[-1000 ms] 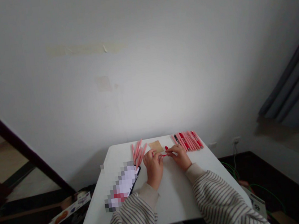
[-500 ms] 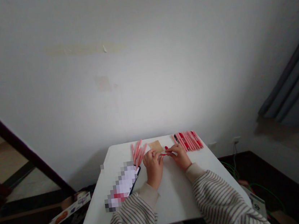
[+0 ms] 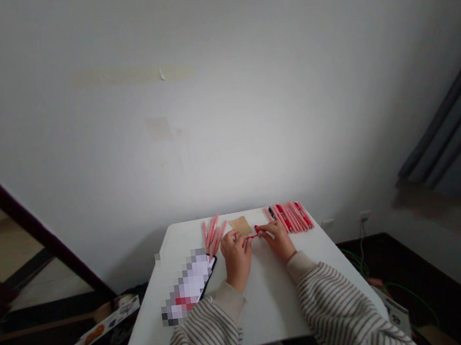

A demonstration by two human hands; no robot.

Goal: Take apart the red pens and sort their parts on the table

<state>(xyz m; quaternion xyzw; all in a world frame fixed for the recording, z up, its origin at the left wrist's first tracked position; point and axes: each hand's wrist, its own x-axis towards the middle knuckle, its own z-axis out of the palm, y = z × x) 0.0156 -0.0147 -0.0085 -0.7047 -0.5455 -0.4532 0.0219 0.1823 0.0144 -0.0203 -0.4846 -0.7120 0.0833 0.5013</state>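
A thin red strip, like a ribbon or cord, stretches between my two hands above the white table. My left hand is closed with its fingertips pinching the strip's left part. At the other end, my right hand pinches it between thumb and fingers. A small red lump shows at the right fingertips; its exact form is too small to tell. Just beyond my hands lies a square of brown paper. Several slim pink pen-like sticks lie loosely to the left of it.
A row of pink pen-like sticks with red and black parts lies at the table's back right. A phone, its screen blurred out, rests left of my left forearm. The white table stands against a wall.
My right fingertips have shifted slightly at the red strip, and the small red lump beside them has changed position a little. My left hand stays almost still.
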